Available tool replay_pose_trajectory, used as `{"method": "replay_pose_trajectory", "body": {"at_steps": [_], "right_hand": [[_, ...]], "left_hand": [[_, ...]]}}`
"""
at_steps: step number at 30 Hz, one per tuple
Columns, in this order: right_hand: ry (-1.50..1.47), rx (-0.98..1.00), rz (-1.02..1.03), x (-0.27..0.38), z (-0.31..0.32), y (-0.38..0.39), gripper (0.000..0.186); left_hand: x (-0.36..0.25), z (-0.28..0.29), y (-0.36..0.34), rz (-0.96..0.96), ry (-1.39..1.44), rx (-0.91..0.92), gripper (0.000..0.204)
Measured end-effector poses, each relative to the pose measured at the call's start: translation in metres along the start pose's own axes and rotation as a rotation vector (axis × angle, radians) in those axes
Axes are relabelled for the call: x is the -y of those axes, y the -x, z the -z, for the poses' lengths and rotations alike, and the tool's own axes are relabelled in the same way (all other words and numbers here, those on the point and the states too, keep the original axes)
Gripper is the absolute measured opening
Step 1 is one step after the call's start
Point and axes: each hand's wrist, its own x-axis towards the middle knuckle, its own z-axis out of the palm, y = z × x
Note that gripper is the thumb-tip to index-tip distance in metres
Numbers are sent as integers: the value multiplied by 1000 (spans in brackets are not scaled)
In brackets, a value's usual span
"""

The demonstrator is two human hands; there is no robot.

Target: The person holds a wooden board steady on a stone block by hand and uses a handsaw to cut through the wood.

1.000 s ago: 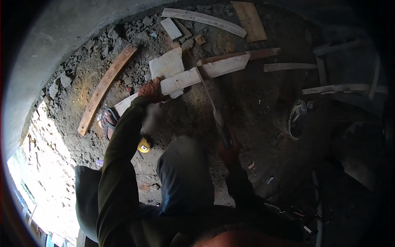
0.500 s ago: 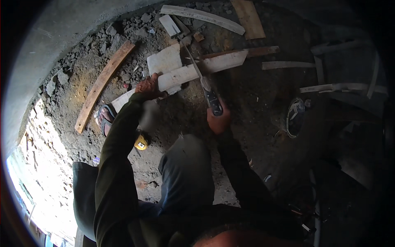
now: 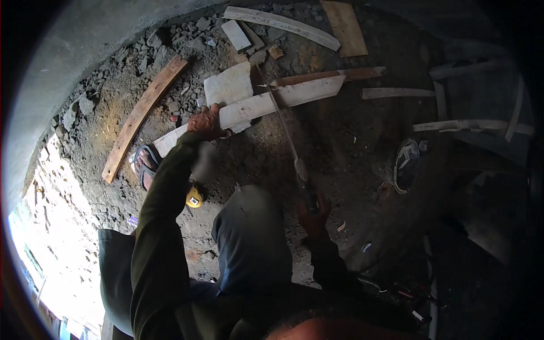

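A long whitish wooden board [image 3: 249, 111] lies slanted across the ground, over a pale flat slab [image 3: 228, 85]. My left hand [image 3: 205, 122] grips the board left of its middle, fingers curled over its edge. In my right hand [image 3: 314, 214] is the dark handle of a handsaw [image 3: 287, 129]. The saw's narrow blade crosses the board to the right of the slab, its tip beyond the far edge. My sandalled foot [image 3: 146, 164] is by the board's left end. A brown wooden strip [image 3: 357, 73] shows behind the board's right part.
Loose wood lies about: a brown plank [image 3: 144, 116] at left, a white strip [image 3: 283, 25] and a tan board [image 3: 344, 28] at the far side. A yellow tape measure [image 3: 194, 196] rests near my left forearm. At right is a round bucket-like container [image 3: 406, 165]. Rubble lines the grey wall [image 3: 96, 42].
My right hand has drawn the saw back toward me and slightly right, so more blade shows on the near side of the board. My left hand keeps its place on the board.
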Motion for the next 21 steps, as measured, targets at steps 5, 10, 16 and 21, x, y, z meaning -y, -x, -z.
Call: {"method": "replay_pose_trajectory", "body": {"at_steps": [5,10,16,21], "right_hand": [[201,-30,-143,-32,-6,-34,46],[160,2,43,-35,7,15,47],[199,23,-73,-17,-7,-21,46],[247,22,56,-43,1,-21,43]], "left_hand": [[-24,5,-14,-77,87,-36,88],[-9,-1,-3,-27,3,-4,87],[-13,9,-14,-50,67,-1,86],[-11,1,-7,-40,82,-60,86]]}}
